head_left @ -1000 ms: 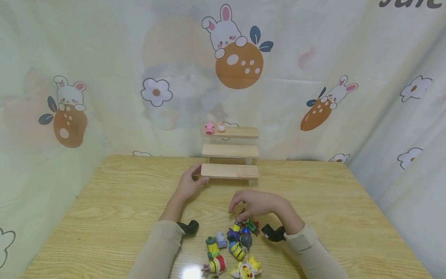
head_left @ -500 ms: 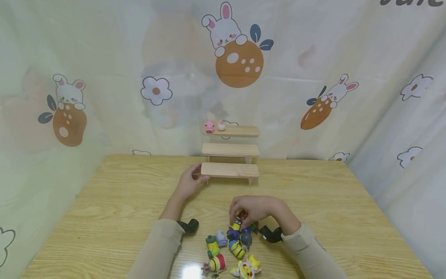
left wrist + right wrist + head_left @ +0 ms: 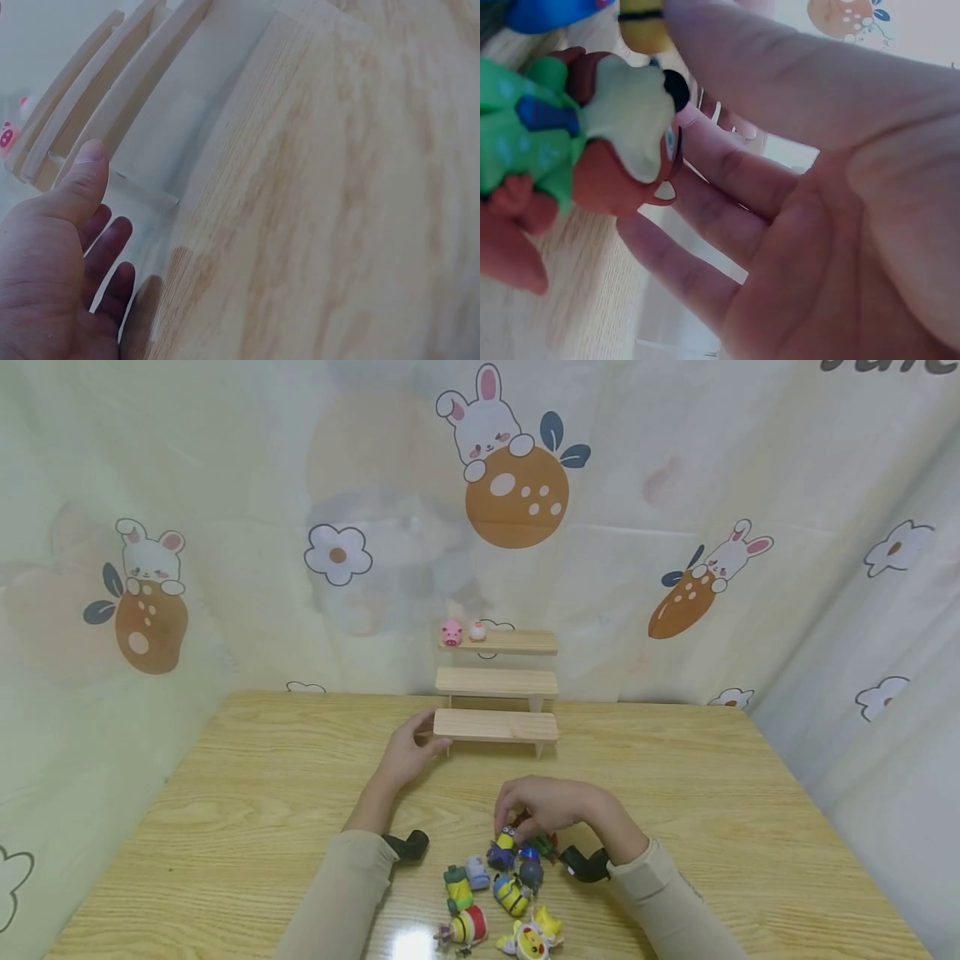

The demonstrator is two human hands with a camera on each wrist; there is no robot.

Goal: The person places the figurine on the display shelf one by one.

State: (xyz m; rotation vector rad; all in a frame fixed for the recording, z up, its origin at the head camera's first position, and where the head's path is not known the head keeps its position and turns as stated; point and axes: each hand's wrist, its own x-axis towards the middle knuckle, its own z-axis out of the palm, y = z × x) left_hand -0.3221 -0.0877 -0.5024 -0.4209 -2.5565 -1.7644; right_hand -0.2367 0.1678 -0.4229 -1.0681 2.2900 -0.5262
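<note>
A three-step wooden display stand [image 3: 495, 725] stands at the back of the table. My left hand [image 3: 407, 755] holds the left end of its lowest board, the thumb on the edge in the left wrist view. Over the cluster of toys, my right hand [image 3: 551, 806] pinches a small yellow minion figure [image 3: 506, 841]; in the right wrist view only its yellow, black-banded part shows past the thumb. Below the palm lies a brown animal figure in a green shirt [image 3: 626, 127], close to the fingers. A pink pig [image 3: 452, 633] and a white chicken-like toy [image 3: 477, 631] sit on the top board.
Nearer the table's front lie a green-and-yellow toy [image 3: 458, 888], a grey-white one [image 3: 477, 872], a blue-and-yellow minion [image 3: 511, 894], a red-and-yellow toy [image 3: 468, 927] and a yellow-and-white figure [image 3: 531, 938]. A printed curtain [image 3: 405, 485] hangs behind the stand.
My right hand has come down from above the toys, and its fingers have closed on the yellow minion, which has shifted slightly. The left hand stays at the stand.
</note>
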